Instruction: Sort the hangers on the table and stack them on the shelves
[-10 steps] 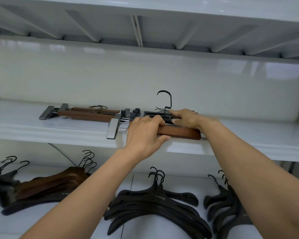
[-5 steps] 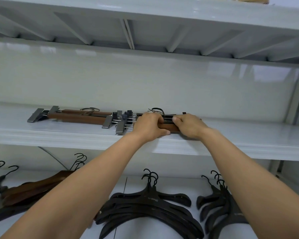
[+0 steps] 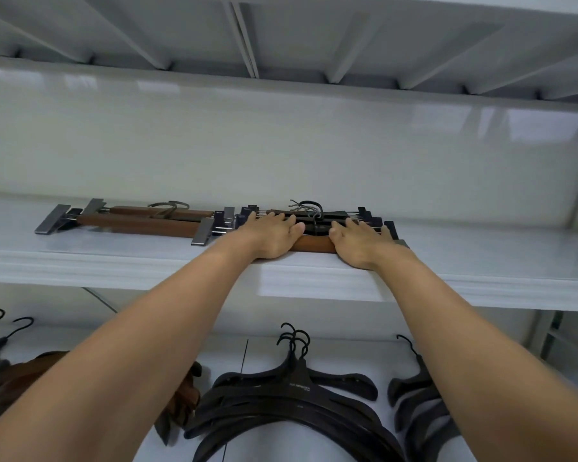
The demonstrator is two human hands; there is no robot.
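— What's the biggest thing in view?

— A white shelving unit. Its upper shelf (image 3: 481, 261) runs the full width, with the ribbed underside of another shelf above it. Below is a lower shelf (image 3: 267, 441), also white.

— And what sits on the lower one?

— A pile of black coat hangers (image 3: 291, 405) near the middle, hooks pointing to the far side. A second black pile (image 3: 417, 405) lies to its right, partly hidden by the right forearm. On the left there is a brown wooden pile (image 3: 20, 375), with a few dark hooks at the far left edge.

— Where are the clip hangers?

— On the upper shelf, lying flat. One group of brown wooden clip hangers (image 3: 141, 221) rests on the left, metal clips at its ends. Just to its right is a stack of clip hangers (image 3: 314, 243), dark ones on the far side and a brown bar on the near edge, hooks folded down on top.

— What are the hands doing?

— Both are laid on that right stack. The left hand (image 3: 271, 233) lies palm down with fingers spread flat over its left part, thumb against the brown bar. The right hand (image 3: 361, 241) lies the same way over the right part. Neither is closed around anything; they press on top, flat and open.
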